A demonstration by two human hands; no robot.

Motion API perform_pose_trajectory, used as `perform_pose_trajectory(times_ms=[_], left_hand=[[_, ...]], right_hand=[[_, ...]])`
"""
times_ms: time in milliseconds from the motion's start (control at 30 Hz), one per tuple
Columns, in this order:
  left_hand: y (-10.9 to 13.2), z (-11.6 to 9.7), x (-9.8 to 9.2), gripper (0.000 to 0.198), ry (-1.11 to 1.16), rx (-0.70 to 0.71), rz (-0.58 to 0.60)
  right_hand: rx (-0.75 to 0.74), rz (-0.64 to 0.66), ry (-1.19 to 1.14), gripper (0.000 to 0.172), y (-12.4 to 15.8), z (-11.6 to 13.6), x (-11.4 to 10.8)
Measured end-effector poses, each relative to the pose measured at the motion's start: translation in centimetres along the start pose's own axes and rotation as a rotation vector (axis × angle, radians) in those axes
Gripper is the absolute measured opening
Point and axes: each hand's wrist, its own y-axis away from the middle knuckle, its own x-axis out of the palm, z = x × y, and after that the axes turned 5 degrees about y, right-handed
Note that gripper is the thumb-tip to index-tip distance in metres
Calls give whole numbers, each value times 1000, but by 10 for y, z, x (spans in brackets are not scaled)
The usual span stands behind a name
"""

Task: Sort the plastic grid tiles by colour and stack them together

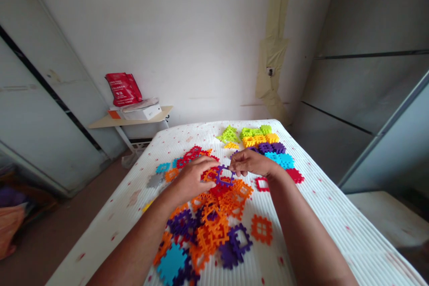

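Bent over the pile, my left hand (pixel 192 176) has its thumb and fingers apart and nothing visibly gripped between them. My right hand (pixel 250 162) is closed, its fingertips pinched at the right edge of a purple square interlocking frame (pixel 225 184). That frame has a notched rim and an open middle. Below and between my hands lies a loose heap of interlocking plastic pieces, with orange pieces (pixel 214 228), purple pieces (pixel 182 223) and a solid blue piece (pixel 172 263). Red pieces (pixel 192 154) lie beyond my left hand, some partly hidden by it.
Stacked rows stand at the far right of the white table (pixel 321 232): green (pixel 254 132), yellow (pixel 259 140), purple (pixel 273 148), light blue (pixel 280 160) and red (pixel 295 176). Loose green pieces (pixel 229 134) lie beside them. A side shelf (pixel 100 121) holds a red bag (pixel 123 89).
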Motion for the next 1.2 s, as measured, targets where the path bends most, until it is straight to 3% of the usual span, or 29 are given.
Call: perform_pose_trajectory(times_ms=[533,933,1033,1200], left_hand=[[-11,-6,11,43,-51,64,-26],[-12,-4,15,42,-61,115,-47],[-18,-2,19,39,-76,96,-82],[-53,14,35,36,-112,72,-153]], right_hand=[[-38,-44,-11,41,5,-7,-11],[-3,-55,-22,38,5,-6,-12],[49,-228,-45,38,17,-8,-24],[29,-803,-80,35,64,-13,-60]])
